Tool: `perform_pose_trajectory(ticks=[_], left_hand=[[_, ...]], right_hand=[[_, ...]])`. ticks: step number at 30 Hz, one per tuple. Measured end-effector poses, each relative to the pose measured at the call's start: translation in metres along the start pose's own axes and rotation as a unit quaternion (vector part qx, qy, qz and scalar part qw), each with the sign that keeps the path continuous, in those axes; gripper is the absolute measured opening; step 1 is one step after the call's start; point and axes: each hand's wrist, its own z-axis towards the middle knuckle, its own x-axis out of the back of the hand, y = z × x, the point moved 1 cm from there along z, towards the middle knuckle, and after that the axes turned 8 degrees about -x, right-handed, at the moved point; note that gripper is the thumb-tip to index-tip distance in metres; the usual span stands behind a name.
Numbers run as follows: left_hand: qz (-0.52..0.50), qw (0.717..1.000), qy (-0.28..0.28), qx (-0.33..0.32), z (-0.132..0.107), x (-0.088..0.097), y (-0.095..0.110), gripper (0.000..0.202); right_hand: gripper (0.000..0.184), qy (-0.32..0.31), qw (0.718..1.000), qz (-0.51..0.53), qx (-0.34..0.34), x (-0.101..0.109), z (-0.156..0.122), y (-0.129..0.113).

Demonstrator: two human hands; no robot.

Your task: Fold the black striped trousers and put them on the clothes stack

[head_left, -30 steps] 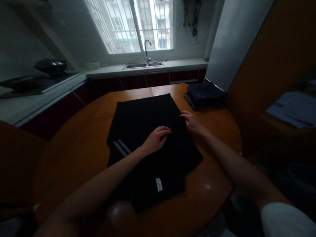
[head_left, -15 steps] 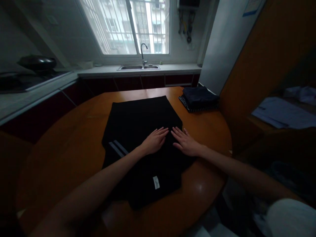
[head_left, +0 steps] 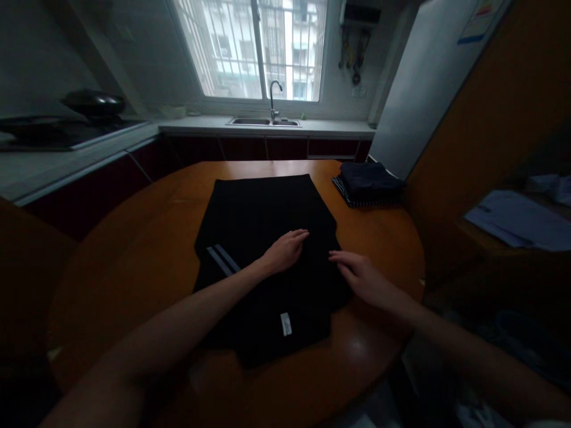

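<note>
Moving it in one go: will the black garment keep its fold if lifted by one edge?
Probably not: the black garment lies thin and flat, so likely floppy. The glossy table may let it slide.

The wooden table [head_left: 147, 238] bears a black garment [head_left: 263, 214] and folded clothes [head_left: 368, 181].

White label [head_left: 286, 324] on the black garment [head_left: 267, 226] is too small to read; the left hand [head_left: 285, 252] and right hand [head_left: 363, 279], lying flat, hide the cloth beneath; both forearms run off the bottom edge; papers [head_left: 521, 220] at the right are cut by the edge.
</note>
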Motion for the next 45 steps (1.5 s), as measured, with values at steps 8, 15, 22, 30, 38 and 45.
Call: perform_pose_trajectory(ticks=[8,15,22,30,38,45], left_hand=[[-0.271,0.921,0.186,0.21,0.009,0.011,-0.02,0.039],[-0.455,0.856,0.152,0.194,0.013,0.11,0.0,0.032],[-0.143,0.974,0.102,0.143,0.005,0.167,-0.01,0.02],[-0.065,0.976,-0.202,-0.052,0.002,0.088,0.024,0.031],[0.001,0.973,-0.177,-0.147,-0.001,0.051,0.022,0.02],[0.049,0.961,-0.203,-0.181,0.001,0.06,0.025,0.015]], right_hand=[[0.033,0.121,0.99,-0.071,-0.028,-0.003,0.152,0.034],[0.027,0.131,0.988,-0.075,0.03,-0.008,0.164,0.05],[0.021,0.16,0.986,-0.044,0.026,0.004,0.162,0.066],[0.017,0.102,0.993,-0.062,-0.015,0.004,0.165,0.075],[0.02,0.056,0.993,-0.104,-0.006,0.004,0.168,0.081],[0.021,0.052,0.993,-0.106,-0.009,0.003,0.168,0.082]])
